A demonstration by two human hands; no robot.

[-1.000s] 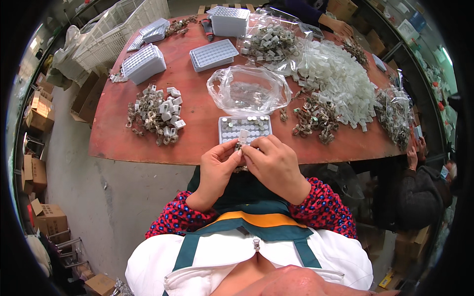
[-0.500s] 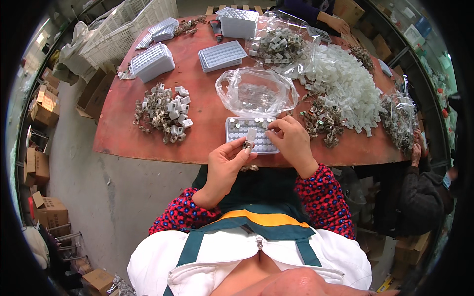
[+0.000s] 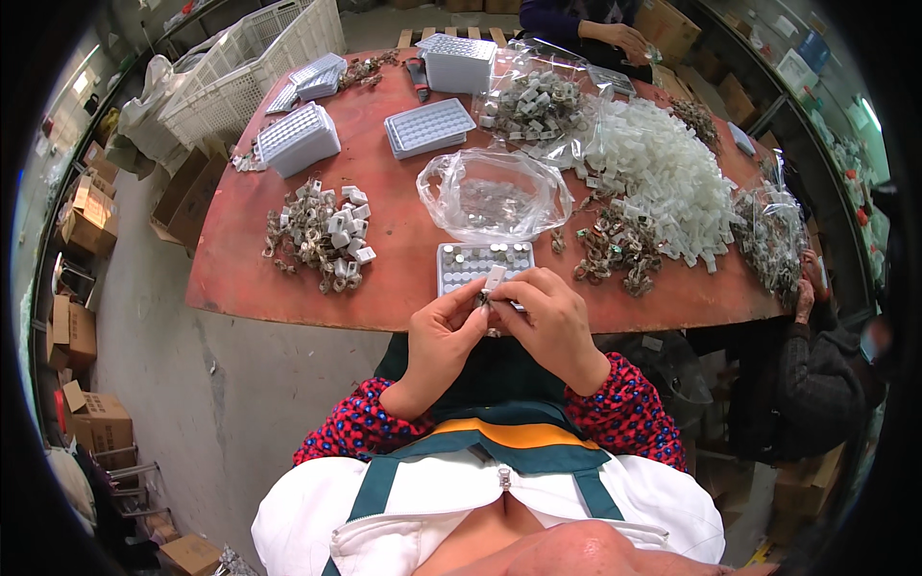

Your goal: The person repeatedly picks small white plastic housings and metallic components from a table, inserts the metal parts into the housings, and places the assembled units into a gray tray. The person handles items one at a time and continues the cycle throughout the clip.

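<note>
In front of me, my left hand [image 3: 442,338] is closed on a small white plastic housing [image 3: 496,276] with a dark coiled wire at its lower end. My right hand [image 3: 555,322] meets it there, thumb and fingers pinched at the wire end. Whatever the right fingertips hold is hidden or too small to make out. Just beyond both hands lies a white tray [image 3: 443,269] with rows of round cells. Several small round metallic pieces [image 3: 459,257] stand along its far rows. Behind the tray sits an open clear plastic bag [image 3: 442,216].
To the left lies a heap of wired white housings [image 3: 317,235]. Stacked white trays [image 3: 300,144] stand farther back. At right are a big pile of translucent plastic pieces [image 3: 663,182] and a wire heap [image 3: 619,245]. Other people's hands [image 3: 629,40] work at the far and right edges.
My right hand has come from over the tray's right side toward me and left, and now meets the housing in my left hand. The far person's hand has shifted slightly.
</note>
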